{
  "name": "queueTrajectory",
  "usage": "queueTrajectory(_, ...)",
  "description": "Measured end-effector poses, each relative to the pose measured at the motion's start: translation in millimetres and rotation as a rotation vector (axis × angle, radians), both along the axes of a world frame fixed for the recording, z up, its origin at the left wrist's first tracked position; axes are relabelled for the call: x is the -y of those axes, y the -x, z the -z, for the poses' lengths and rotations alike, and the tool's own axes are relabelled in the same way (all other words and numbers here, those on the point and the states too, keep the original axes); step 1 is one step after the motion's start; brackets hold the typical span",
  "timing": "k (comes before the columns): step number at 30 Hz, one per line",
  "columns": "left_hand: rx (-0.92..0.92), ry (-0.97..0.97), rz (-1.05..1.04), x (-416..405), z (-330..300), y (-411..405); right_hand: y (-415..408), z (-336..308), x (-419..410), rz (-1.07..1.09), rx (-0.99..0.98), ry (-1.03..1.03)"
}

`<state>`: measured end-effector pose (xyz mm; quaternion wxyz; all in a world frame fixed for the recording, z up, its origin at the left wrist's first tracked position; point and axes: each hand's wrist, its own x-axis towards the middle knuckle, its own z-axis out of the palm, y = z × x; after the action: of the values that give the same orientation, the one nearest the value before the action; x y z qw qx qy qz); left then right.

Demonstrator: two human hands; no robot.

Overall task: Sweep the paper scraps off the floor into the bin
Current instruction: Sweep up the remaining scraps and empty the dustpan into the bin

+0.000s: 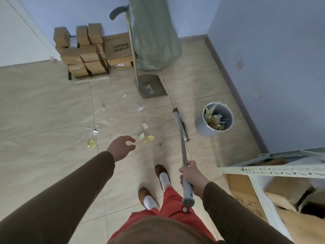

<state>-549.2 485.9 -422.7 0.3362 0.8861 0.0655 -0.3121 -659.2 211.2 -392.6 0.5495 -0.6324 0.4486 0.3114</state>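
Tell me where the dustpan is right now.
In the head view the dustpan stands on the floor, upper middle, beside the green sack and cardboard boxes, beyond the scattered scraps.

Storeroom corner, by looks; cartons [82,53] stacked against blue wall [263,41]; perforated metal rack [274,170] holding more boxes [246,194]; big sack [154,36] upright; tiled floor [44,103].
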Motion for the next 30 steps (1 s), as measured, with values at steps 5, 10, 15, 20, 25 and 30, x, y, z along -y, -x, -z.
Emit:
queueTrajectory(5,-0.003,-0.037,-0.038,-33,3,12,-37,30,-44,-0.165,-0.033,-0.079)
queueTrajectory(10,-0.013,-0.046,-0.051,-52,7,16,-31,3,-32,-0.214,-0.113,-0.221)
queueTrajectory(15,-0.012,-0.035,-0.065,-54,6,11,-22,-31,-4,-0.325,-0.035,-0.17)
queueTrajectory(20,-0.007,-0.019,-0.083,-53,2,-7,-60,-37,17,-0.607,0.088,0.132)
queueTrajectory(25,-0.008,-0.051,-0.104,-63,1,-28,-161,13,30,-0.785,0.084,0.307)
queueTrajectory(30,-0.05,-0.134,-0.125,-80,8,-53,-225,51,-10,-0.884,0.027,0.277)
